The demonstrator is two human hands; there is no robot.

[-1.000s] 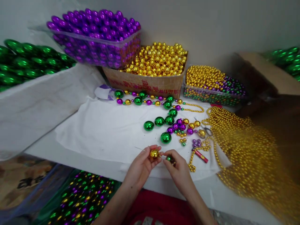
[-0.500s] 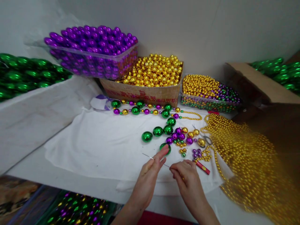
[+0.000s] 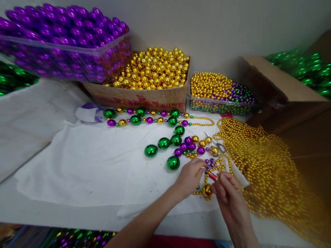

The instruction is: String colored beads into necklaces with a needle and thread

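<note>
My left hand (image 3: 190,177) is closed, its fingertips together beside small purple beads (image 3: 210,162) on the white cloth; whatever is between them is too small to make out. My right hand (image 3: 230,191) has thumb and fingers pinched just to the right, and what it grips is hidden. Between the hands shows a red lighter (image 3: 212,175). Under the fingertips, a large gold bead (image 3: 207,190) joins a short strand of small gold beads. Loose green balls (image 3: 173,163), purple balls (image 3: 191,146) and gold balls lie beyond, near scissors (image 3: 220,147).
A multicoloured bead necklace (image 3: 150,120) lies across the cloth (image 3: 85,165). Behind stand a tub of purple beads (image 3: 113,48), a box of gold beads (image 3: 139,98) and a tub of small mixed beads (image 3: 217,103). Gold strands (image 3: 261,162) heap at right beside a cardboard box (image 3: 284,124).
Both hands have moved right. The thin needle-like rod seen between them no longer shows. The left hand, outstretched before, is now closed. The view has shifted, sliding the scene left and slightly up.
</note>
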